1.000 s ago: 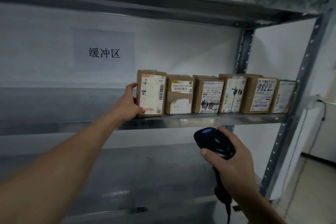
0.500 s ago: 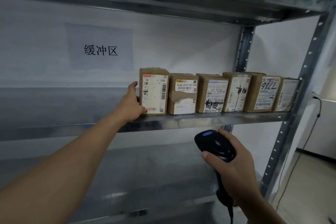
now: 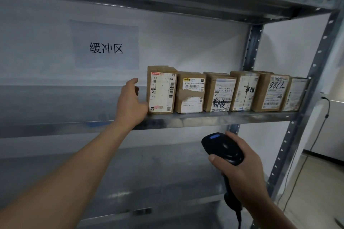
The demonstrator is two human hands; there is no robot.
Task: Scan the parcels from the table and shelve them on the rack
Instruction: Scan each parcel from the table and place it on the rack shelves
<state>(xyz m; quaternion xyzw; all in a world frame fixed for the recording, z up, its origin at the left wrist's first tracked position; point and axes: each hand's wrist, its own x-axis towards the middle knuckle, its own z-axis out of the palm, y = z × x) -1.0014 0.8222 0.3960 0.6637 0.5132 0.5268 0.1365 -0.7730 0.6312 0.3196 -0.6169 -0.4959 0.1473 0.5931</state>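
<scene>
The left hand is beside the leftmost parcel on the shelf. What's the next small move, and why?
Probably draw the left hand back off the shelf. The leftmost parcel stands upright there, close beside its neighbour, and the fingers hang loose beside it, with only the thumb at its lower corner. The right hand grips the scanner.

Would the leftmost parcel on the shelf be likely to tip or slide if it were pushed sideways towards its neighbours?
It would probably slide, not tip: the leftmost parcel stands upright, with the neighbouring parcel close on its right. Its cardboard looks stiff, so it should hold shape. The metal shelf looks smooth, so drag seems low.
</scene>
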